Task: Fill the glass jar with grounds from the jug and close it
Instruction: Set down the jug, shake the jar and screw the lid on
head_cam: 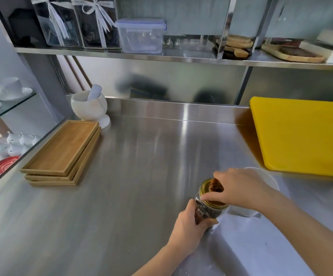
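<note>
A glass jar (pixel 208 211) with dark grounds inside stands on the steel counter near the front. A gold metal lid (pixel 209 188) sits on its mouth. My left hand (pixel 187 228) wraps around the jar's body from the near left side. My right hand (pixel 239 188) comes from the right, its fingers closed on the lid's rim. Behind my right hand, a white jug (pixel 265 180) is partly hidden; only its rim and base show.
A yellow cutting board (pixel 301 136) lies at the right. Stacked wooden trays (pixel 62 154) and a white mortar with pestle (pixel 90 106) sit at the back left. A glass shelf with white cups (pixel 6 90) stands at far left. An upper shelf holds containers.
</note>
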Available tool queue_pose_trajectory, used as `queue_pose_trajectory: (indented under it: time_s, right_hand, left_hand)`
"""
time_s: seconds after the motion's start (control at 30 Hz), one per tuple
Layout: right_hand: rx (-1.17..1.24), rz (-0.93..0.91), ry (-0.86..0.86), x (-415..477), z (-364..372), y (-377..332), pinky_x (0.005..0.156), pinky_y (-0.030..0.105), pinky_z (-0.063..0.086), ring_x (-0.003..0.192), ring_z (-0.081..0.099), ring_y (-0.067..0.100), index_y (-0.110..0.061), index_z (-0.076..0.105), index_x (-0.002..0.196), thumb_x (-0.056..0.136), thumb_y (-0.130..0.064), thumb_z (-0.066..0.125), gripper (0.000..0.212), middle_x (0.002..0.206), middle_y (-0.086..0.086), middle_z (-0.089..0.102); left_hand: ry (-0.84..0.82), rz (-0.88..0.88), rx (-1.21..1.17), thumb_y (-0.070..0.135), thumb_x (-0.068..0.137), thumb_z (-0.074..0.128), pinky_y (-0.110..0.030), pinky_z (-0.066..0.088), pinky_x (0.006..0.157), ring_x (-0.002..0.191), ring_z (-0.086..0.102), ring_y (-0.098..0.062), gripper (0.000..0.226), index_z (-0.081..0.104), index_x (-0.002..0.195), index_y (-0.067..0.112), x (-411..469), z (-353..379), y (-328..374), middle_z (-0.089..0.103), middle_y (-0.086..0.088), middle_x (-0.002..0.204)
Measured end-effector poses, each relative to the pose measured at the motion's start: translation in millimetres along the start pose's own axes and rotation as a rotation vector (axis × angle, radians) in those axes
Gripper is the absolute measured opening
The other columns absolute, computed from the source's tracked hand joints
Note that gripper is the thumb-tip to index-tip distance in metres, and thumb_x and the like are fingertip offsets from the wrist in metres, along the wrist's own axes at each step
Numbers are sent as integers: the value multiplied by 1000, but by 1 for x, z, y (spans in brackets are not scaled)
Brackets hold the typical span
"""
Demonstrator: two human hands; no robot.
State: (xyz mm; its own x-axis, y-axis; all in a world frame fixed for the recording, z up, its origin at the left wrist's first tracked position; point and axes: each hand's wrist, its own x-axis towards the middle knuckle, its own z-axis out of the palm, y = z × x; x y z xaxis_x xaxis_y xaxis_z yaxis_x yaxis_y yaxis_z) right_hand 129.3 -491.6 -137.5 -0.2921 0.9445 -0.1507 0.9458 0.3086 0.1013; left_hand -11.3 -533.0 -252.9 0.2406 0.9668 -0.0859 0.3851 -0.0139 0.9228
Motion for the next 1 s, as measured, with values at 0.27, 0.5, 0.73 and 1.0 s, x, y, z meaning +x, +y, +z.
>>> queue_pose_trajectory:
  time_s: [0.27, 0.5, 0.73, 1.0]
  right_hand:
    - [64, -245, -72, -1, 7, -2, 88, 22, 44, 117, 44, 14, -43, 19, 140, 77, -70, 45, 73, 138, -8, 37]
    - [-22, -329, 164, 8, 28, -3, 52, 24, 53, 69, 62, 21, -27, 48, 120, 72, -68, 43, 63, 99, 0, 64]
    - [-26, -283, 258, 13, 34, -8, 34, 21, 46, 47, 57, 19, -20, 58, 104, 70, -63, 44, 57, 75, -2, 65]
    - [29, -125, 229, 11, 35, -18, 47, 28, 52, 62, 63, 25, -16, 57, 115, 73, -67, 31, 72, 88, 6, 66]
  left_hand:
    - [-135, 11, -5, 34, 72, 74, -17, 36, 56, 58, 42, -5, 32, 45, 81, 24, 14, -29, -7, 51, 10, 69]
    - [-168, 5, -12, 29, 72, 75, -13, 35, 53, 53, 43, 1, 35, 41, 73, 31, 17, -36, -9, 48, 11, 65]
    - [-92, 22, -24, 25, 73, 75, -10, 36, 54, 55, 49, 4, 35, 41, 71, 34, 13, -30, -10, 53, 14, 62]
    - [-13, -13, -54, 24, 75, 73, -20, 42, 58, 59, 45, -5, 29, 50, 83, 8, 8, -23, -8, 56, 10, 69]
